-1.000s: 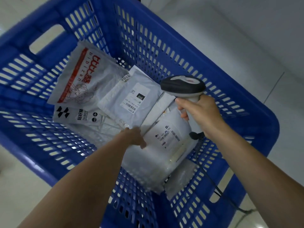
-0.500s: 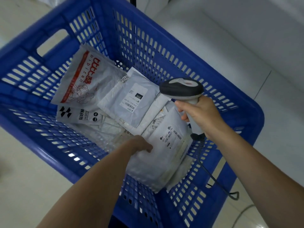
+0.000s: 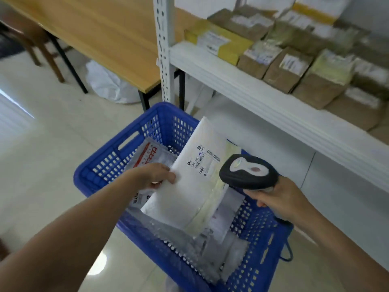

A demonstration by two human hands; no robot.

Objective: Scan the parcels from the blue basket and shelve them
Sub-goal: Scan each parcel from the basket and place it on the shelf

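1. Far left, the blue basket stands on the pale floor with its slotted wall towards me and parcels piled inside.
2. Against its far-left wall lies a grey bag with red lettering.
3. My left hand has its thumb on top and fingers underneath, pinching the left edge of the white parcel.
4. That parcel is lifted and tilted. Its top end is above the basket's far rim, its lower end is down among the other bags, and its barcode label faces up at me.
5. Just right of the label is the scanner, its dark head close to the parcel's edge.
6. My right hand is wrapped round the scanner's handle, gripping firmly, and a dark cable loops below it.
7. Off right, the white shelf carries rows of brown boxes.
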